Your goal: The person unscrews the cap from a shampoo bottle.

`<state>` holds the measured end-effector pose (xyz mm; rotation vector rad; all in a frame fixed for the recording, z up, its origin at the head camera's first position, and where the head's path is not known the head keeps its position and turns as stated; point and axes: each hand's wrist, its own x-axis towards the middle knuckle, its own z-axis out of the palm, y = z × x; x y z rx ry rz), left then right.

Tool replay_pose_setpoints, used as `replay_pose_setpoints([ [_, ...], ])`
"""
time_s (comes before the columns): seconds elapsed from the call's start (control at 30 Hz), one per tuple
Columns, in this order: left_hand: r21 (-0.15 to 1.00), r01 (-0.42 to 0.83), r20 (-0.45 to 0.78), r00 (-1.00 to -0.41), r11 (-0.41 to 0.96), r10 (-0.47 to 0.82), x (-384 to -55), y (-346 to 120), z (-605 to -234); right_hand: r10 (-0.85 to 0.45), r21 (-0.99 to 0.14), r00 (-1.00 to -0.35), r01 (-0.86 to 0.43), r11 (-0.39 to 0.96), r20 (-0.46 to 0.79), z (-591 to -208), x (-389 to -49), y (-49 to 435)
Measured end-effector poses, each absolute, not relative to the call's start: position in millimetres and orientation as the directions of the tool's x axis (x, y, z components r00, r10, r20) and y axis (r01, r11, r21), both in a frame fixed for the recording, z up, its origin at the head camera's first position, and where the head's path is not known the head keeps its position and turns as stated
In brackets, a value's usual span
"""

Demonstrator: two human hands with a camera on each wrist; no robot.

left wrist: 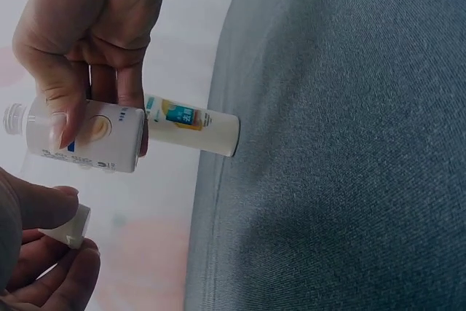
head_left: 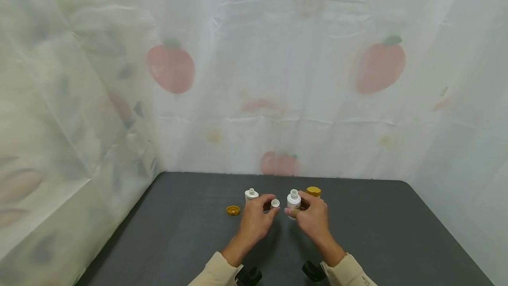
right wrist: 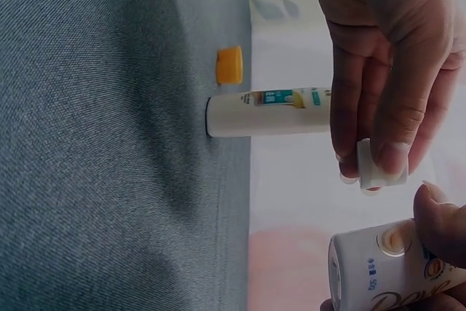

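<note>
My left hand [head_left: 254,220] pinches a small white cap [head_left: 275,204] between thumb and fingers, its hollow side showing in the head view. Beside it, my right hand [head_left: 314,219] grips a white Dove bottle [left wrist: 109,136], held upright with its narrow threaded neck bare. Cap and bottle are a short gap apart. Both wrist views show the bottle raised above the table. Behind my left hand stands a white bottle [right wrist: 269,111] with a teal label and a bare neck [head_left: 252,191]. A yellow cap [head_left: 233,210] lies to its left.
Behind my right hand is another bottle with a yellow top [head_left: 313,191], mostly hidden in the head view; its white body [left wrist: 193,125] shows in the left wrist view. The dark grey table [head_left: 178,233] meets pale fruit-printed curtains [head_left: 278,78] at the back and left.
</note>
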<state>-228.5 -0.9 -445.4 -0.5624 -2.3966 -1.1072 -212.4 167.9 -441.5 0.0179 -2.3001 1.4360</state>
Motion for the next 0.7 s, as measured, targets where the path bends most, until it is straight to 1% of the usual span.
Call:
replay_pose_setpoints([
  [0.33, 0.559, 0.538, 0.588, -0.794, 0.631, 0.157, -235.2, 3.8, -449.9, 0.193, -0.861, -0.916, -0.236, 0.45, 0.352, -451.4, -219.5, 164.6],
  [0.7, 0.562, 0.501, 0.581, -0.805, 0.658, 0.118, -237.0, 6.2, -458.5, 0.197, -0.875, -0.926, -0.213, 0.435, 0.323, -460.9, -229.0, 161.7],
])
